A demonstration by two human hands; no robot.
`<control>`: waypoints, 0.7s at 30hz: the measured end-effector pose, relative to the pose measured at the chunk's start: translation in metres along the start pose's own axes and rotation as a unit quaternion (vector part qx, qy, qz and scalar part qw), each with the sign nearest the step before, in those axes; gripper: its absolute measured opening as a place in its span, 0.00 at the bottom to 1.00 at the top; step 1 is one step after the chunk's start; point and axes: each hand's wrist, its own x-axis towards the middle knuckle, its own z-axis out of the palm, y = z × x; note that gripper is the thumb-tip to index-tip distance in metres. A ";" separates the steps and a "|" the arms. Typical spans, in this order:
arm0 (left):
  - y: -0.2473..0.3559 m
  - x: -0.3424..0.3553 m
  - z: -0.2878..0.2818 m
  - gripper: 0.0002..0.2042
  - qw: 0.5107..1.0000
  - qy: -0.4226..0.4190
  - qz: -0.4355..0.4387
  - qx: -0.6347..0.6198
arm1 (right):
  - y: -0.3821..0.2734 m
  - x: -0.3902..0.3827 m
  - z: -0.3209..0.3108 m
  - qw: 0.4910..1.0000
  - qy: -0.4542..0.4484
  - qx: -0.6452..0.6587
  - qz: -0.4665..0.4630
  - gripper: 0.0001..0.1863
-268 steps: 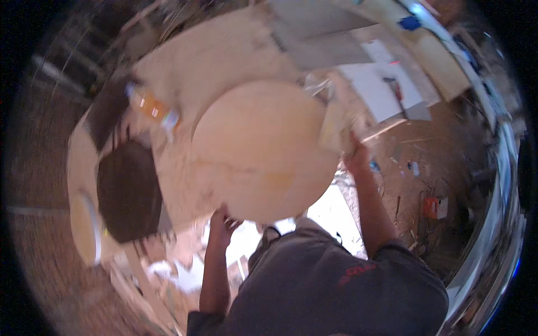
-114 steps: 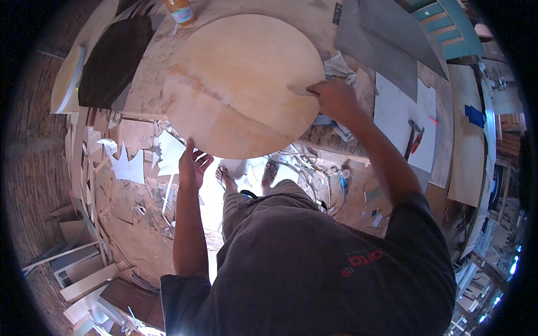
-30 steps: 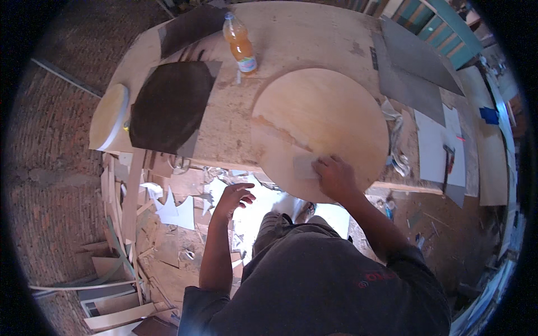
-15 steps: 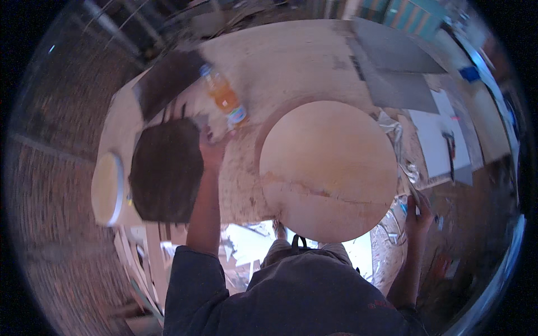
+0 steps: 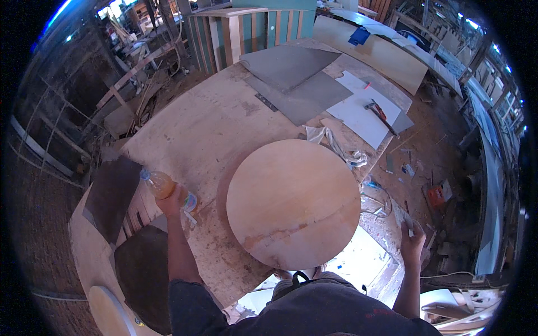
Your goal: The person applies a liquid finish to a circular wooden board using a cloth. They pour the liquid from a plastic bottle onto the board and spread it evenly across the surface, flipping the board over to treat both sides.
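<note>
A large round plywood disc (image 5: 294, 201) lies flat on the wooden worktable (image 5: 224, 117), overhanging its near edge. My left hand (image 5: 171, 203) reaches left of the disc and grips a plastic bottle (image 5: 157, 183) of orange liquid that stands on the table. My right hand (image 5: 412, 241) hangs off the table's right side, well clear of the disc, and holds a small pale piece, perhaps sandpaper (image 5: 402, 215).
Dark hexagonal boards (image 5: 115, 187) lie at the table's left end, with a pale round disc (image 5: 109, 311) below them. Grey sheets (image 5: 294, 78) and a white sheet (image 5: 364, 115) with a hand tool (image 5: 381, 115) cover the far right. A crumpled rag (image 5: 336, 145) lies beside the disc. Offcuts litter the floor.
My left hand rose from below the table edge to the bottle and closed on it. My right hand left the disc's surface and swung out to the right, off the table.
</note>
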 end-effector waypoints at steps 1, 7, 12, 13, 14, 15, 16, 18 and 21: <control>-0.001 0.003 -0.011 0.24 1.000 -0.003 0.012 0.004 | -0.005 0.001 0.002 1.000 -0.011 0.012 0.005 0.10; 0.084 -0.073 0.027 0.31 0.983 0.030 0.081 0.161 | 0.004 0.010 0.012 0.998 0.020 -0.048 -0.046 0.09; 0.175 -0.128 0.039 0.32 0.970 0.022 0.181 0.162 | 0.005 0.041 0.025 0.994 0.006 0.030 -0.104 0.13; 0.191 -0.137 0.040 0.31 0.976 0.001 0.164 0.147 | 0.008 0.048 0.031 0.995 0.004 0.039 -0.089 0.13; 0.206 -0.146 0.042 0.31 0.981 -0.020 0.144 0.129 | 0.010 0.050 0.034 0.996 0.003 0.045 -0.073 0.14; 0.217 -0.154 0.049 0.31 0.985 -0.040 0.128 0.105 | 0.010 0.054 0.036 0.996 -0.004 0.051 -0.073 0.14; 0.235 -0.160 0.048 0.30 0.982 -0.050 0.124 0.136 | 0.004 0.060 0.038 0.995 -0.015 0.067 -0.073 0.14; 0.266 -0.172 0.055 0.29 0.972 -0.072 0.119 0.188 | 0.009 0.072 0.040 0.993 -0.018 0.084 -0.086 0.15; 0.314 -0.190 0.084 0.27 0.929 -0.142 0.119 0.321 | 0.030 0.089 0.042 0.989 -0.027 0.108 -0.101 0.15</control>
